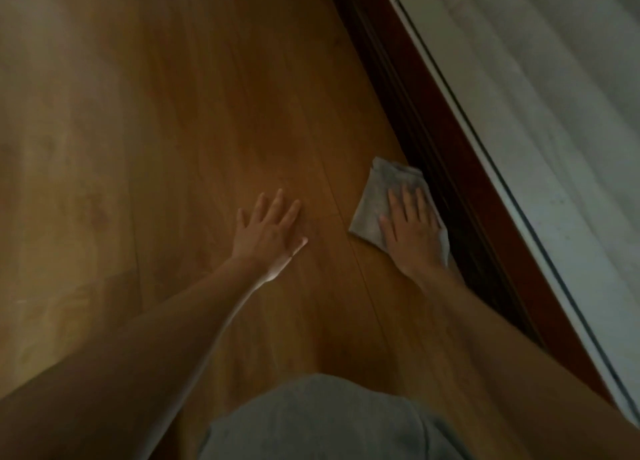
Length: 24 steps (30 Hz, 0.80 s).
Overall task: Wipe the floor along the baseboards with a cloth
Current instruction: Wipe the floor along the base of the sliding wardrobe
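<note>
A grey folded cloth (374, 203) lies flat on the wooden floor (194, 120), its right edge against the dark brown baseboard (446, 168). My right hand (412, 227) presses flat on top of the cloth, fingers spread and pointing away from me. My left hand (268, 231) rests palm down on the bare floor to the left of the cloth, fingers apart, holding nothing. The baseboard runs diagonally from the top centre to the lower right.
Above the baseboard runs a white frame with a dark groove (491, 168), and beyond it a pale grey surface (554, 89). My grey clothing (311, 421) fills the bottom centre. Open wooden floor stretches to the left and ahead.
</note>
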{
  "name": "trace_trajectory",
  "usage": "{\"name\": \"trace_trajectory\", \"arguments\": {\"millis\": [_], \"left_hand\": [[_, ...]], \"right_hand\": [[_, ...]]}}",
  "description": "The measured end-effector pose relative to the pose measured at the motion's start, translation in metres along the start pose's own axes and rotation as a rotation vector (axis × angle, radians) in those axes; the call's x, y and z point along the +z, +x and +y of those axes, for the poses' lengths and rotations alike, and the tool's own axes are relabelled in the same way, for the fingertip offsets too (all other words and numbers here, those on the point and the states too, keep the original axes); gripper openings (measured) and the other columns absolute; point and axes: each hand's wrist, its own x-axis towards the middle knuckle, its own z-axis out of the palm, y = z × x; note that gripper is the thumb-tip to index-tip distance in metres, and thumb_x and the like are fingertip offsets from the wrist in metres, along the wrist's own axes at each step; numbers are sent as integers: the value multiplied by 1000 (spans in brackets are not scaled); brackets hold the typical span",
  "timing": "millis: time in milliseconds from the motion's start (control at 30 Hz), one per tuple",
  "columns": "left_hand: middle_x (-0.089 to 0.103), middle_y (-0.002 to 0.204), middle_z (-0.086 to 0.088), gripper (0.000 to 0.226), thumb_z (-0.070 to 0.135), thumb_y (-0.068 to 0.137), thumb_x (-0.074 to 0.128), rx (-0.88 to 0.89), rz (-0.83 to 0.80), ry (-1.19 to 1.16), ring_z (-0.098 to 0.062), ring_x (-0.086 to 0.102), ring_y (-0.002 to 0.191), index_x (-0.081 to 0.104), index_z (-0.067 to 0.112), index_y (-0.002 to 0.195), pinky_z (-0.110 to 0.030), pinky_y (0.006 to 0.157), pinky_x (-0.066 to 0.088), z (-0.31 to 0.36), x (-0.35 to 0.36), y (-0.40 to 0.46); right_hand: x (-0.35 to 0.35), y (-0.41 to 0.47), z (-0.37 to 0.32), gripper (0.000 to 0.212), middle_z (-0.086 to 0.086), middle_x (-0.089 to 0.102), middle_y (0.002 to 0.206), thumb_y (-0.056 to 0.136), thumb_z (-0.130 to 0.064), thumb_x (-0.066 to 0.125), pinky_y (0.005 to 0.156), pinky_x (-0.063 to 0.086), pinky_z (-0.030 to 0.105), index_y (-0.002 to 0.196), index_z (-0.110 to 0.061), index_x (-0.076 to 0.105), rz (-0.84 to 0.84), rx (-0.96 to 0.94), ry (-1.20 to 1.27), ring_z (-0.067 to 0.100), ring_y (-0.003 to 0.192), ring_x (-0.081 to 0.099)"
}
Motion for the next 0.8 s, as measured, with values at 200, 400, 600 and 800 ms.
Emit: {"name": "trace_trajectory", "arguments": {"millis": [200, 400, 600, 800], "left_hand": [[-17, 162, 3, 74, 65, 95, 28, 56, 31, 50, -25, -13, 149, -5, 35, 154, -57, 118, 5, -20, -31, 60], [-25, 159, 7, 76, 73, 90, 23, 76, -93, 112, -27, -19, 147, -15, 45, 149, -60, 117, 2, -34, -35, 88], [-30, 157, 6, 72, 70, 93, 17, 86, -118, 84, -30, -26, 145, -20, 42, 148, -63, 115, -1, -31, -34, 87], [-31, 157, 1, 70, 66, 96, 15, 96, -142, 92, -37, -25, 144, -22, 38, 149, -65, 114, 2, -28, -36, 86]], "right_hand": [[-12, 47, -1, 63, 4, -13, 161, 100, -52, 5, 118, -8, 37, 153, -21, -9, -80, -39, -5, 20, 147, -17], [-35, 130, -20, 66, 10, -23, 158, 100, -52, 2, 118, -14, 42, 151, -14, -16, -266, -120, -78, 28, 142, -29], [-53, 84, -14, 67, 8, -29, 156, 102, -49, 13, 118, -11, 46, 150, -15, -19, -457, -104, -127, 29, 142, -29], [-62, 17, 1, 77, 4, -39, 149, 104, -41, 31, 108, -21, 32, 146, -16, -28, -629, -22, -115, 19, 133, -39]]}}
